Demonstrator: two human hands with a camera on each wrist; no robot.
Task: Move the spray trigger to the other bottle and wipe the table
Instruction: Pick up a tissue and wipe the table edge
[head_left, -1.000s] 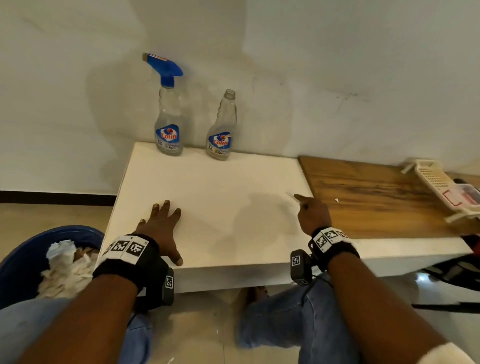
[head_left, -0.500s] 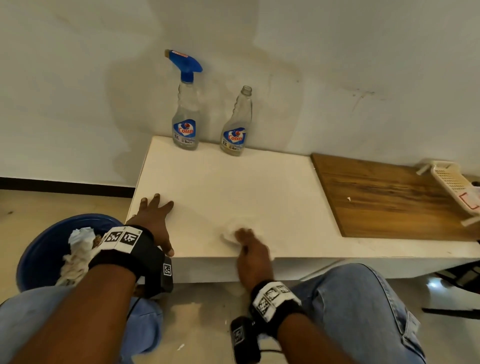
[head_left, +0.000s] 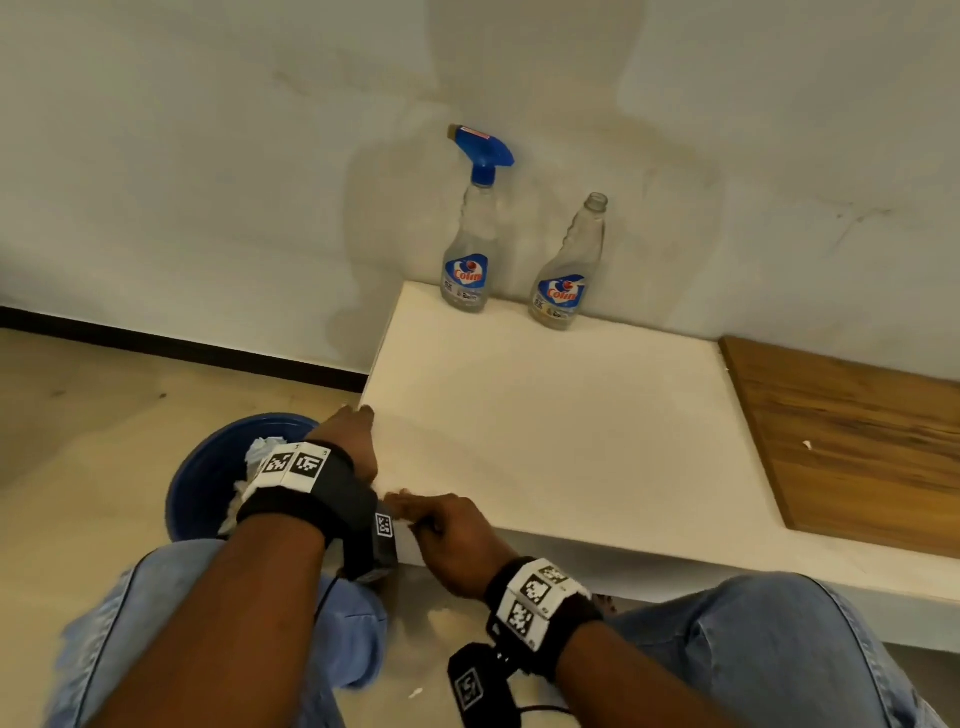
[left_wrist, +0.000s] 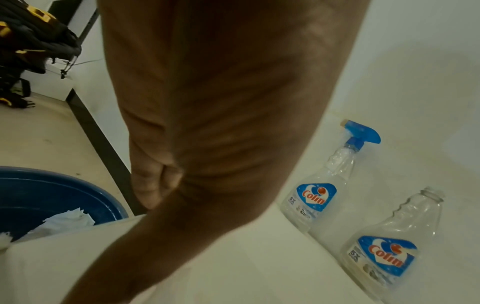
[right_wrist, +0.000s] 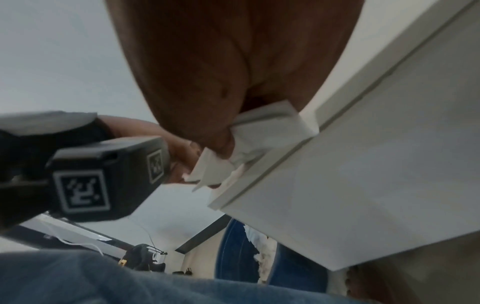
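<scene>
Two clear Colin bottles stand at the back of the white table, against the wall. The left bottle carries the blue spray trigger; the right bottle has a bare open neck. My right hand is at the table's front edge near the left corner and pinches a crumpled white tissue against that edge. My left hand rests with straight fingers on the table's left edge, just beside the right hand. Both hands are far from the bottles.
A blue basin with crumpled tissues sits on the floor left of the table. A wooden board adjoins the white top on the right. A dark bag lies on the floor further left. My knees are under the front edge.
My right hand has swept the tissue from the right side of the white top to the front-left corner. My left hand has slid left to the table's edge.
</scene>
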